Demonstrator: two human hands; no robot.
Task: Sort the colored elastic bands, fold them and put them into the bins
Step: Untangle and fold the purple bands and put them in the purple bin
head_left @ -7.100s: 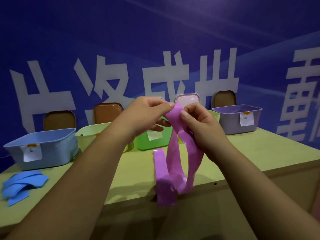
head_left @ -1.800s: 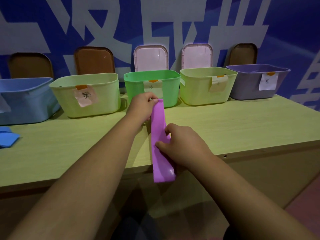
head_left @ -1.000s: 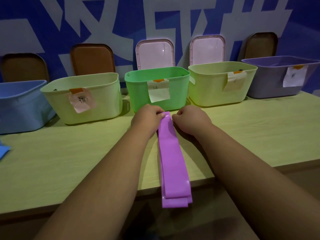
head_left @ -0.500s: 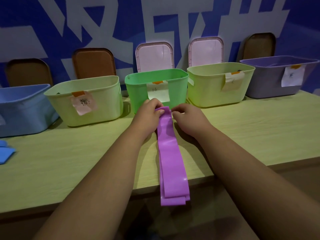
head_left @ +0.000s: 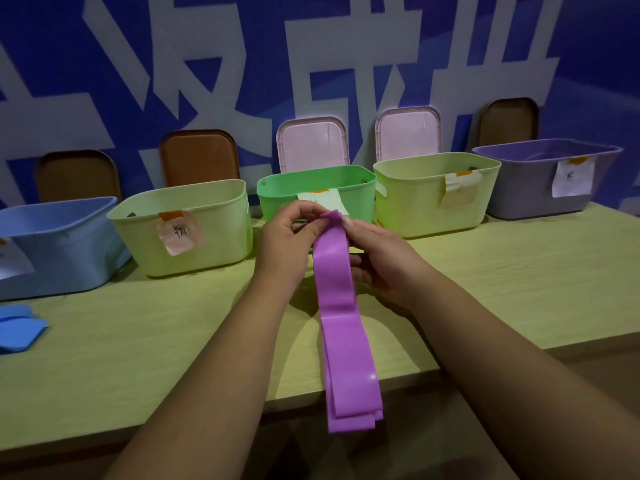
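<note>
We see the purple elastic band (head_left: 341, 323) as a long, flat strip, folded on itself in several layers. Its surface is smooth and a little glossy. The left hand (head_left: 287, 244) pinches the top end at its left edge between the thumb and curled fingers. The right hand (head_left: 381, 258) holds the same end from the right, fingertips on the edge and the other fingers curled behind the strip. This end is lifted just in front of the green bin (head_left: 360, 199). The rest of the strip runs down onto the yellow-green table (head_left: 485, 289), which shows a faint wood grain, and its rounded lower end hangs over the near edge.

Five plastic bins with rounded corners stand in a row at the back, each with a paper label: a blue bin (head_left: 69, 251), a pale green bin (head_left: 214, 237), the green one, a second pale green bin (head_left: 415, 209) and a grey-purple bin (head_left: 519, 195). Brown lids (head_left: 199, 157) and pink lids (head_left: 311, 143) lean behind them. Flat blue bands (head_left: 17, 327) lie at the left.
</note>
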